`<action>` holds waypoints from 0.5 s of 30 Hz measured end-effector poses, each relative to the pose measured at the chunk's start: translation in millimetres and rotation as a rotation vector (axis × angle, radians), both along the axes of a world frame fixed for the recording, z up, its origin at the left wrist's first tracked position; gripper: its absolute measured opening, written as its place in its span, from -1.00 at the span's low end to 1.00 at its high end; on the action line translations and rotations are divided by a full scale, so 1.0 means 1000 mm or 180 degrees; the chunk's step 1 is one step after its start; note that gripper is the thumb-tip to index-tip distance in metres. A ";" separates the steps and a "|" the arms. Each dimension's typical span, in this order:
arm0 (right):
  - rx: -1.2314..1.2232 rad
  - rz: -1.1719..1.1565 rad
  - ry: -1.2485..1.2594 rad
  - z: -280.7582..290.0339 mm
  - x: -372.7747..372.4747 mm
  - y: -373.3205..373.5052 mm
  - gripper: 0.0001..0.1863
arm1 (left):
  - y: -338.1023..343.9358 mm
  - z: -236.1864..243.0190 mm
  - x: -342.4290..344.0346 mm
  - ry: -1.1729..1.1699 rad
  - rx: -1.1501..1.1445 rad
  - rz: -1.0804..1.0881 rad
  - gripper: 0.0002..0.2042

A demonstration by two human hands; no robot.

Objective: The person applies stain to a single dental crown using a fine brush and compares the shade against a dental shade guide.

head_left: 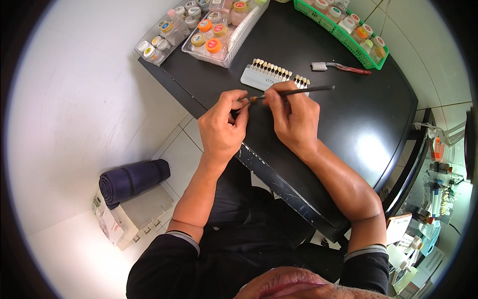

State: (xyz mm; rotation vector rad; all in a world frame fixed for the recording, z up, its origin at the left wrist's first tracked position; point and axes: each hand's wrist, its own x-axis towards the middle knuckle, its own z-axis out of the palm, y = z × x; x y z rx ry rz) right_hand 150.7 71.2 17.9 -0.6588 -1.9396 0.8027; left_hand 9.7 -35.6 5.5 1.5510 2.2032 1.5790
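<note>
My right hand is closed around a slim brush with a black handle. The handle points out to the right, and the tip reaches left to the fingers of my left hand. Those left fingers are pinched together, and what sits between them is too small and too covered to name. Just beyond both hands lies a tooth shade guide, a pale holder with a row of tooth-shaped tabs; my right hand hides part of its right end. Farther right is a toothbrush with a red handle and white bristles.
On the black table, a white basket of jars with orange and gold lids stands at the far left. Beside it is a clear bin of small jars. A green basket lines the far right. A rolled dark mat rests at lower left.
</note>
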 end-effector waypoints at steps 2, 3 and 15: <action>-0.0195 -0.0179 -0.0084 0.000 0.001 0.000 -0.91 | 0.000 0.002 0.001 -0.0003 -0.0005 0.0027 -0.67; -0.0073 -0.0047 -0.0004 0.001 0.002 0.000 -0.91 | -0.001 0.002 0.001 -0.0001 -0.0004 0.0026 -0.67; -0.0063 -0.0122 -0.0036 0.000 0.002 0.000 -0.93 | -0.002 0.000 0.001 -0.0064 -0.0034 0.0060 -0.68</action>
